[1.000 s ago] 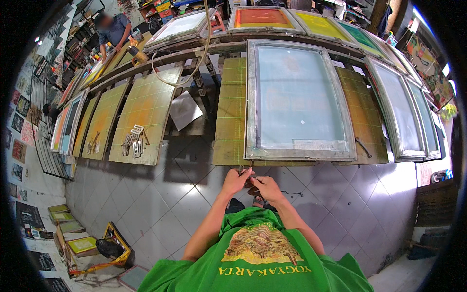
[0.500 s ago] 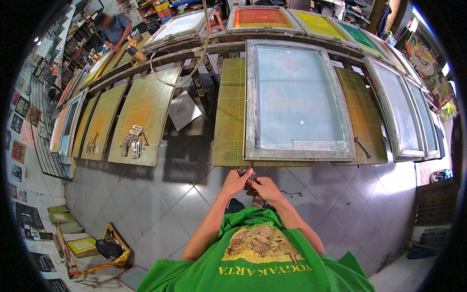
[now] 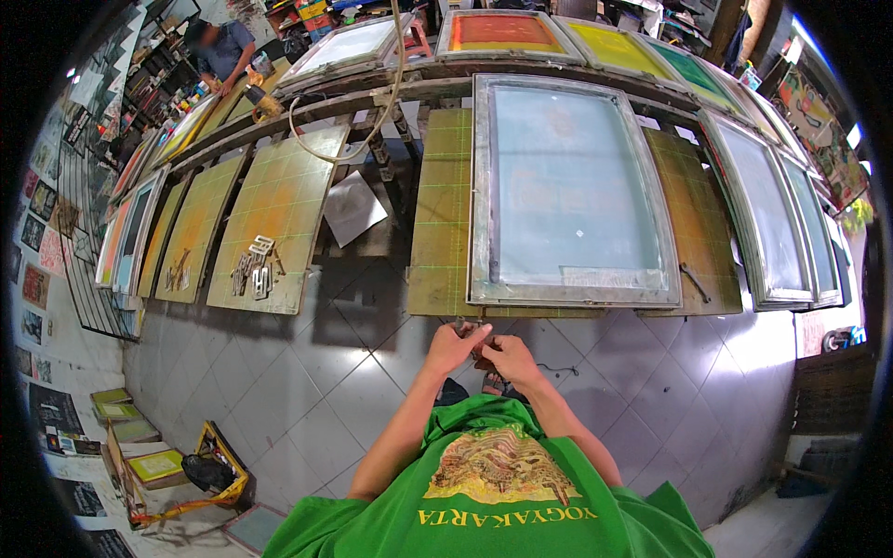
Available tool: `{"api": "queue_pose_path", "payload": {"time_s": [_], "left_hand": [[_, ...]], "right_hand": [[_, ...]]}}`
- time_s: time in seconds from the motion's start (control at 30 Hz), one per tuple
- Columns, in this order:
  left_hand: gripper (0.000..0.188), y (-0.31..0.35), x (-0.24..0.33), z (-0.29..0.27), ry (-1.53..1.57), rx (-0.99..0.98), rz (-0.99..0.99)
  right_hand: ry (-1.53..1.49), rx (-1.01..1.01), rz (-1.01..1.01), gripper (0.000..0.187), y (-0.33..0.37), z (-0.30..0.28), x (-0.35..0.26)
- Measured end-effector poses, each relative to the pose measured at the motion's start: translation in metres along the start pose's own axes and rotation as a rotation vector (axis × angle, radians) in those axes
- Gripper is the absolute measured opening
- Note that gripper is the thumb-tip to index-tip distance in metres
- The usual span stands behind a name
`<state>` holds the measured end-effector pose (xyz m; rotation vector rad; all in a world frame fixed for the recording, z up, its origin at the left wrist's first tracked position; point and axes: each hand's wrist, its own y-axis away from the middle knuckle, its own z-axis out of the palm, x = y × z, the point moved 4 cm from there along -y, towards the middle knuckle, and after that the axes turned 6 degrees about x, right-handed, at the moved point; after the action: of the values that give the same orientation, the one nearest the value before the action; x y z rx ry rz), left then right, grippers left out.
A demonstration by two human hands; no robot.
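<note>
My left hand (image 3: 453, 348) and my right hand (image 3: 509, 358) meet just off the near edge of a board. Both have their fingers bent around something small and dark that I cannot make out. Right ahead of them a silk-screen frame (image 3: 482, 186) with pale blue mesh lies over a gridded olive board (image 3: 438, 200). On the board at the right of the frame rests a wrench (image 3: 694, 283). Farther left, another gridded board (image 3: 279, 200) carries a pile of metal brackets and bolts (image 3: 257, 270).
More screen frames stand at the back, one with an orange-red mesh (image 3: 507, 34), and at the right (image 3: 772, 214). A hose (image 3: 327, 158) hangs down beyond the left board. At the far left a person (image 3: 223, 54) leans over a table. A yellow-edged frame (image 3: 233, 465) sits on the floor.
My fingers have shifted slightly around the small thing, with the left thumb a little farther right. The boards, frames and metal parts lie as before.
</note>
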<state>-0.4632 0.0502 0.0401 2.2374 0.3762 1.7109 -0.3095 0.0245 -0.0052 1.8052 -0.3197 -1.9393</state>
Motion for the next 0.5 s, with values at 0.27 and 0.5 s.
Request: {"api": "queue_pose_path", "payload": {"time_s": [0.27,0.5], "left_hand": [[0.041,-0.007,-0.016,-0.001,0.057,0.005,0.053],[0.038,-0.011,-0.016,0.005,-0.105,0.041,0.038]], "right_hand": [[-0.053,0.025,0.049,0.028,0.023,0.011,-0.031],[0.053,0.08,0.007,0.023,0.002,-0.001,-0.004]]}}
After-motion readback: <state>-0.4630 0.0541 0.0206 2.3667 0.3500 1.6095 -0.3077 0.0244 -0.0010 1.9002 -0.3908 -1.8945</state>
